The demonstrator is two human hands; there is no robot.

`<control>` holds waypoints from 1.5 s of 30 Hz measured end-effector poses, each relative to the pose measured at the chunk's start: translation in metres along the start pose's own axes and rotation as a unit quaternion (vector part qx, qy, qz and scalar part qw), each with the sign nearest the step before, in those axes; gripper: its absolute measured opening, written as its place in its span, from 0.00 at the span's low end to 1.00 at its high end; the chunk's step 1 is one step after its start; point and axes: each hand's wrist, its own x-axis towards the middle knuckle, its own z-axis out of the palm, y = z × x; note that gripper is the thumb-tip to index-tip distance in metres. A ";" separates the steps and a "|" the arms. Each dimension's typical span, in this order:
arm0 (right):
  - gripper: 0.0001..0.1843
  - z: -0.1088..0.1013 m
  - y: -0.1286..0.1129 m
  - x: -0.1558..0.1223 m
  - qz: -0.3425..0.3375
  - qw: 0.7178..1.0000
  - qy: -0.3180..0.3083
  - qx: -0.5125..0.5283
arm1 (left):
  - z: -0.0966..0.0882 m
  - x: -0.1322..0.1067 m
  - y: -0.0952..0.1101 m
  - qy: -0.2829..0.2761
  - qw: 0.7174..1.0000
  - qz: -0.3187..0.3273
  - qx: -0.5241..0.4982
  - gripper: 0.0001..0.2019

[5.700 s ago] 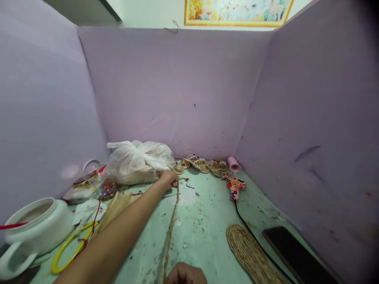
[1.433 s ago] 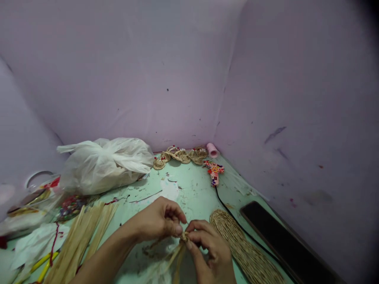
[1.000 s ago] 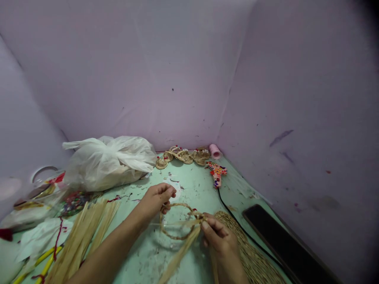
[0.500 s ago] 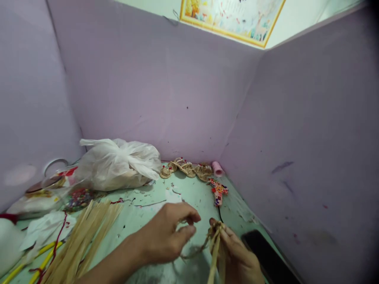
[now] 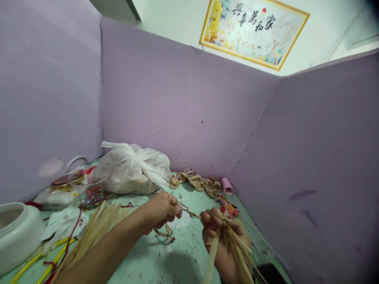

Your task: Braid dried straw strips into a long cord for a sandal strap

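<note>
A thin twisted straw cord runs taut between my two hands. My left hand is closed in a pinch on the cord, and the cord's loose end curls below it, showing a small red spot. My right hand is closed on the gathered straw strips where they meet the cord; the strips fan downward out of it. Just behind the right hand lies a red patterned piece. Small woven straw sandals with beads sit near the back wall.
A tied white plastic bag and a pink thread spool stand at the back. At left are a bundle of straw strips, yellow-handled pliers, a white pot and beads. A dark flat object lies at lower right. Purple panels enclose the table.
My left hand has gone from open-fingered to closed on the cord, pulling it straight to the left. The right hand has turned its strips. The camera view has tilted upward and shifted left.
</note>
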 end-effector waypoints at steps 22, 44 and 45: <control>0.09 -0.017 0.056 0.071 0.001 0.906 -0.036 -0.421 | -0.048 0.026 -0.016 0.003 0.918 -0.152 -0.367 0.07; 0.14 -0.019 0.081 0.078 0.081 0.966 0.154 -0.193 | 0.008 0.046 -0.059 0.235 0.883 0.114 0.389 0.09; 0.13 -0.020 0.079 0.079 0.073 0.962 0.163 -0.204 | 0.005 0.048 -0.061 0.242 0.888 0.118 0.372 0.08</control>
